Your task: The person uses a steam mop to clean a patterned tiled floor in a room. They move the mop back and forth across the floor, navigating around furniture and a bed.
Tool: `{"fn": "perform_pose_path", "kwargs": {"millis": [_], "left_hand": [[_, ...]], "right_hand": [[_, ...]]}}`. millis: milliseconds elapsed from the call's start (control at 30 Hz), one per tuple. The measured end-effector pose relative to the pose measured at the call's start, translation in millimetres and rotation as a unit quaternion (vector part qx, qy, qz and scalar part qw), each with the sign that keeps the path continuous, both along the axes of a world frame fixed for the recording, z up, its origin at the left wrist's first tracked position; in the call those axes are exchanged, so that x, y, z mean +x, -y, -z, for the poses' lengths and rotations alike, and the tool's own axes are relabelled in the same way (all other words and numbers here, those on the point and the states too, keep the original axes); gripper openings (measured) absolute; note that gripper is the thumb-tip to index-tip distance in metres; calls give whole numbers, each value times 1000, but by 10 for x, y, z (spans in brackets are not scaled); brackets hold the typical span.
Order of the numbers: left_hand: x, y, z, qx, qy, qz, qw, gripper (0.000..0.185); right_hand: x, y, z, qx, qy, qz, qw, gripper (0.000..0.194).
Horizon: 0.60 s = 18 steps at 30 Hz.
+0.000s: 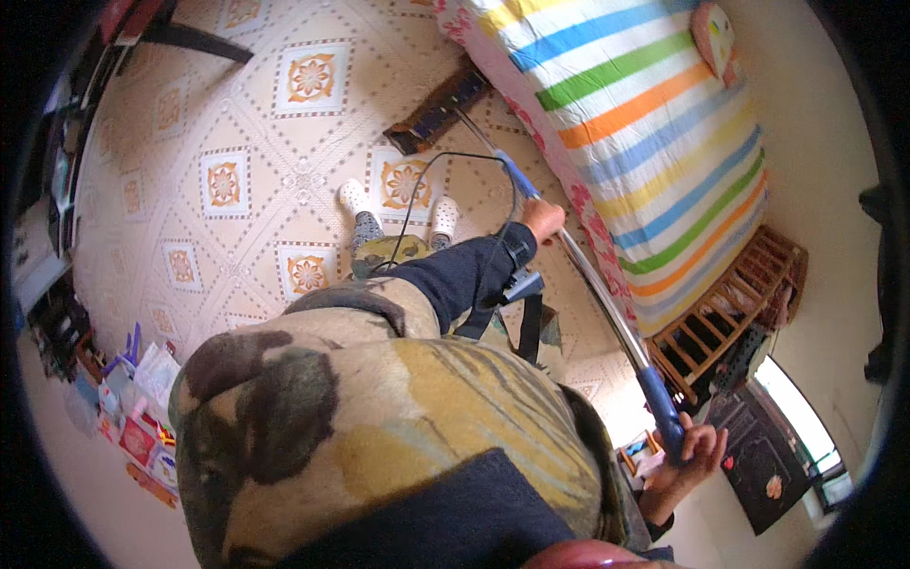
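My left hand (544,220) grips the metal pole (593,281) of a flat floor mop, just below its blue plastic sleeve (517,173). My right hand (691,455) is closed around the blue end handle (661,405), near my right side. The long, dark mop head (441,107) with a brown fringe lies flat on the patterned floor, its far end against the edge of the bed's pink floral skirt. A black cable loops from my left forearm over the pole, and a small device is strapped at that wrist.
A bed with a striped sheet (640,142) runs along the right, with a wooden slatted rack (725,313) at its near end. My feet in white clogs (444,217) stand on the floor (306,178). A dark furniture leg (202,43) is upper left; toys (138,434) lie lower left.
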State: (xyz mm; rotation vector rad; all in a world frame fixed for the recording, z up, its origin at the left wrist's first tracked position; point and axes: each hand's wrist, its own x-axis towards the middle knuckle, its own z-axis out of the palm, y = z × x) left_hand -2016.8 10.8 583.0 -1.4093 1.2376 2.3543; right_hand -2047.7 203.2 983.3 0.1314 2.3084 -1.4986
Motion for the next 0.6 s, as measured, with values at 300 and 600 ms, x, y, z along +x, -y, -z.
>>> {"fn": "perform_pose_path", "kwargs": {"millis": [300, 600], "left_hand": [[-128, -711, -160, 194, 6, -124, 973, 19], [345, 362, 155, 115, -72, -206, 969, 22]], "right_hand": [[325, -603, 59, 250, -326, -10, 912, 34], [284, 446, 204, 206, -398, -116, 886, 39]]}}
